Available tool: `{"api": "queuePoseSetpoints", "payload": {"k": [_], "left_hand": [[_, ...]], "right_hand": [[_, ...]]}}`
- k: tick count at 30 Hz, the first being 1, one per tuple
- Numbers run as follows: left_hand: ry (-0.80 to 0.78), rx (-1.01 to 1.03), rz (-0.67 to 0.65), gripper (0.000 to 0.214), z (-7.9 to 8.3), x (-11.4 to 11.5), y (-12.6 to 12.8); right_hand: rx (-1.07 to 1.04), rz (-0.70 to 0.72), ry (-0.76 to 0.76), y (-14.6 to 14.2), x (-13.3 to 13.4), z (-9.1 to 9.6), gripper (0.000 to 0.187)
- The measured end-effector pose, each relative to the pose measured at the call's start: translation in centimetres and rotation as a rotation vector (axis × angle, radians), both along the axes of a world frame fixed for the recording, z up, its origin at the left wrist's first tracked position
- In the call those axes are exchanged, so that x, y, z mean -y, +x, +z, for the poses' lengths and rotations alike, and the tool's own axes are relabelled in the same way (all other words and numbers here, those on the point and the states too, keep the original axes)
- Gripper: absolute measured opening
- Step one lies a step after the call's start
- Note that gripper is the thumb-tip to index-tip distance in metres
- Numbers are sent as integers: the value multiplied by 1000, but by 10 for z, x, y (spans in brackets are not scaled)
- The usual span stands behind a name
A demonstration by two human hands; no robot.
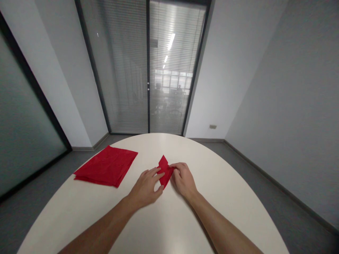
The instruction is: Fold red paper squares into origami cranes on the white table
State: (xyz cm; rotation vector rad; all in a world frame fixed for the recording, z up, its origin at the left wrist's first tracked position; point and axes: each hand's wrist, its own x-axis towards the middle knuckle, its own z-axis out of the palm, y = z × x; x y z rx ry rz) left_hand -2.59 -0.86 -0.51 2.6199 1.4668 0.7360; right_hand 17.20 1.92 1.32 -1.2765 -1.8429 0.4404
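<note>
A small folded red sheet [166, 171], paper or thin cloth, lies on the white table between my hands, its pointed tip facing away from me. My left hand [147, 185] rests on its left side with fingers spread, the fingertips lying flat over the folds and the thumb near the lower point. At the right edge, my right hand [184, 179] pinches a corner of the sheet between thumb and index finger, the other fingers curled. Part of the folds is hidden under the left fingers.
A stack of larger red sheets [107, 165] lies on the left part of the round white table [219, 197]. Beyond the table's far edge stand a glass door with blinds [169, 102] and grey walls. A wall socket [213, 126] sits low on the back wall.
</note>
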Motion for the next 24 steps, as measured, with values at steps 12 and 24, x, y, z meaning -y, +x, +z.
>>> {"api": "queuePoseSetpoints", "payload": {"k": [12, 24], "left_hand": [[28, 27, -22, 46, -1, 0, 0], [-9, 61, -35, 40, 2, 1, -1]], "right_hand": [[-11, -14, 26, -3, -2, -7, 27], [68, 39, 14, -4, 1, -5, 31]]}}
